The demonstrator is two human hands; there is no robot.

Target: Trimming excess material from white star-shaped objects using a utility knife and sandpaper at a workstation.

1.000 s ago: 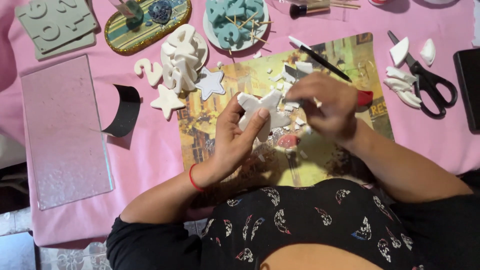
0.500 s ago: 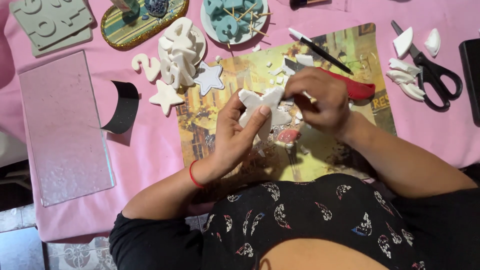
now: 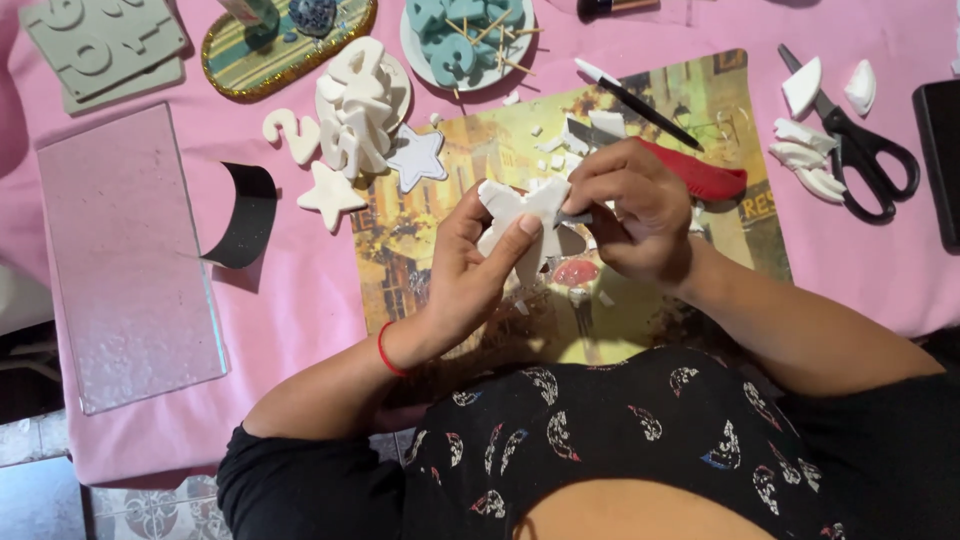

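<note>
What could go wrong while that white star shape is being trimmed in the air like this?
The white star is pinched at its points between the left hand and right hand, so a thin arm might snap. The red-handled tool works close to the left fingers, so a slip could nick them. Crumbs already dot the picture mat and could stick to finished pieces.

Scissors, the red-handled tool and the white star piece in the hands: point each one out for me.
scissors [image 3: 872, 165]: head view, on the black handle loops.
red-handled tool [image 3: 700, 178]: head view, on the red handle right of the right hand.
white star piece [image 3: 520, 215]: head view, on its flat face between both hands.
</note>
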